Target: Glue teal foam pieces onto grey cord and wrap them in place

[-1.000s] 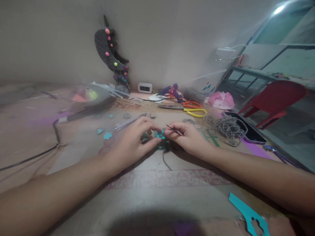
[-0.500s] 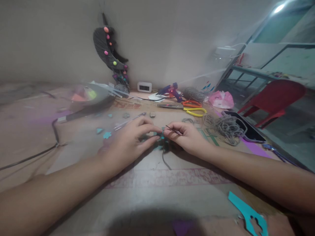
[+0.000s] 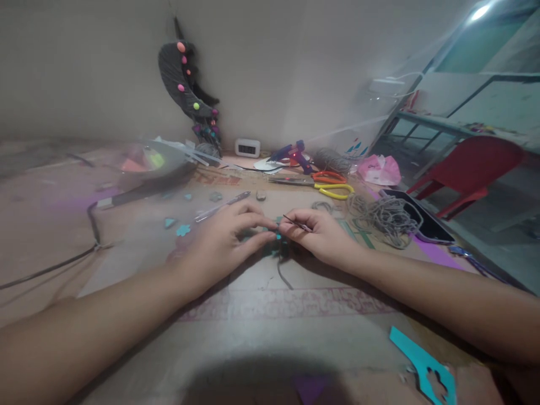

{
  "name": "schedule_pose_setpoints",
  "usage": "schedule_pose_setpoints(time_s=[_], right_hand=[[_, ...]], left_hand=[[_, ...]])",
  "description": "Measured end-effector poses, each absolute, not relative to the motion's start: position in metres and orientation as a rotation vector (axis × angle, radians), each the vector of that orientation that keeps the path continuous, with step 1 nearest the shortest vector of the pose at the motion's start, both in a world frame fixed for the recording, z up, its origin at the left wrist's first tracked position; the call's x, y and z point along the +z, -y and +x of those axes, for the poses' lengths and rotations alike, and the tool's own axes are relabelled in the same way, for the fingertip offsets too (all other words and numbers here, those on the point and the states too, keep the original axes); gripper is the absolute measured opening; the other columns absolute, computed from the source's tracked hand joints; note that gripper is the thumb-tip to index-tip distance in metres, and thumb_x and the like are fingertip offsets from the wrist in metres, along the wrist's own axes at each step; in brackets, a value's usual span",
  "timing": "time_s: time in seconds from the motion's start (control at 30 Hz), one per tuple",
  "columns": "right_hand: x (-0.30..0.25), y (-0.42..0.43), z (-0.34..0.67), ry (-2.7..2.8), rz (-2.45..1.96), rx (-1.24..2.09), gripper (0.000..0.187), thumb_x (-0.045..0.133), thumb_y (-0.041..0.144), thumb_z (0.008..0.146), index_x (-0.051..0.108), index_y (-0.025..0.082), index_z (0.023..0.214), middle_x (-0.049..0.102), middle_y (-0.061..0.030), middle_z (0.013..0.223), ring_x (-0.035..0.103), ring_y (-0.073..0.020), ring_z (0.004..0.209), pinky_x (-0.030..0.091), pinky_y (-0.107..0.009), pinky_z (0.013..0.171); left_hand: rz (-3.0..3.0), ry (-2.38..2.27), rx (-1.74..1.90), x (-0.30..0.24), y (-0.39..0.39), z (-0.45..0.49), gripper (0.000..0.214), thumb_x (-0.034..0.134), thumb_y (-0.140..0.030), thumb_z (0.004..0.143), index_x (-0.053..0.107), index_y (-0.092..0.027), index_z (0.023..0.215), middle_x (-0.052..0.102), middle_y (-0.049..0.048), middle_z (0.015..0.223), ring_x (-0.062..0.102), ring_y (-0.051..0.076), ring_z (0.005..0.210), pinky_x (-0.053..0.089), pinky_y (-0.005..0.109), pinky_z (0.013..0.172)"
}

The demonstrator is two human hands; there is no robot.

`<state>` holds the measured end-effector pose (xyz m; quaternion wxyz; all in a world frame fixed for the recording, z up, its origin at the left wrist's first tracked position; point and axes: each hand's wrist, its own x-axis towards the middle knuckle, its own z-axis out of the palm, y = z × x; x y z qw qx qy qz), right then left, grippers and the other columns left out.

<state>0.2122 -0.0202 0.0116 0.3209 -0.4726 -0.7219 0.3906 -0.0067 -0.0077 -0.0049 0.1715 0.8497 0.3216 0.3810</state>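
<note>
Head view: one surface (image 3: 42, 230), two bare hands at work near its middle. Item, left hand (image 3: 230, 239): thumb and forefinger brought almost together at a small teal piece (image 3: 278, 237), seemingly to steady it; whether they press on it cannot be told. Item, right hand (image 3: 316, 233): curled, pinching a thin dark stick (image 3: 297, 223) aslant, its fingertips beside the same piece, probably so that stick and piece can be managed together. Item, teal piece: between the hands, partly hidden by fingers; a grey strand (image 3: 286, 277) trails from under it toward the near edge, apparently left loose. Item, teal flower (image 3: 183, 230): flat, left of the left hand, evidently set aside within reach. Item, teal sheet (image 3: 422, 360) with a flower-shaped opening: toward the near right corner, seemingly an offcut kept out of the way. Item, scissors (image 3: 333, 191): toward the far edge, handles to the right, presumably parked. Item, glue gun (image 3: 293, 152): behind them, small red light showing. Item, grey yarn (image 3: 390, 222): tangled heap by the right edge, against a dark tray-like object (image 3: 426, 222).
</note>
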Motion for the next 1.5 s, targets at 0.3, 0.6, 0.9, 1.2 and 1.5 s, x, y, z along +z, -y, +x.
schedule_pose_setpoints(time_s=[0.3,0.6,0.9,1.2,1.5], right_hand=[[0.010,0.020,0.213,1.986,-1.192,0.929,0.030,0.065,0.045,0.089,0.069,0.017,0.079,0.065,-0.0011,0.071,0.056,-0.0135,0.067,0.043,-0.026,0.063],[0.009,0.020,0.214,2.008,-1.189,0.909,0.023,0.065,0.039,0.088,0.070,0.018,0.080,0.067,-0.0013,0.072,0.059,-0.0142,0.068,0.044,-0.026,0.064],[0.010,0.020,0.213,1.908,-1.222,0.980,0.034,0.064,0.049,0.088,0.063,0.017,0.076,0.057,0.0015,0.065,0.050,-0.0117,0.061,0.039,-0.026,0.059],[0.010,0.020,0.210,1.862,-1.218,0.997,0.025,0.064,0.041,0.089,0.060,0.018,0.078,0.056,0.0031,0.066,0.050,-0.0111,0.059,0.039,-0.025,0.059],[0.009,0.009,0.245,2.275,-0.909,0.010,0.039,0.047,0.041,0.103,0.065,0.016,0.127,0.065,-0.0072,0.092,0.060,-0.0193,0.081,0.045,-0.031,0.071]], left_hand=[[2.151,-0.975,0.983,-0.003,0.005,-0.004,0.014,0.067,-0.035,0.092,0.070,-0.021,0.093,0.071,0.0022,0.095,0.065,0.018,0.089,0.051,0.032,0.084],[2.032,-1.026,0.719,0.001,0.001,-0.005,0.027,0.062,-0.047,0.092,0.075,-0.023,0.089,0.076,0.0004,0.090,0.068,0.020,0.086,0.050,0.031,0.079],[1.985,-0.948,0.773,-0.002,-0.001,-0.006,0.029,0.057,-0.046,0.096,0.075,-0.024,0.100,0.077,0.0012,0.098,0.070,0.019,0.090,0.053,0.030,0.083],[2.025,-1.037,0.736,0.002,0.003,-0.004,0.030,0.059,-0.048,0.092,0.072,-0.021,0.087,0.075,0.0013,0.086,0.065,0.020,0.082,0.049,0.031,0.074],[1.945,-1.124,0.766,-0.001,0.003,-0.005,0.032,0.057,-0.049,0.093,0.069,-0.020,0.084,0.072,0.0011,0.083,0.063,0.019,0.078,0.045,0.031,0.071]])
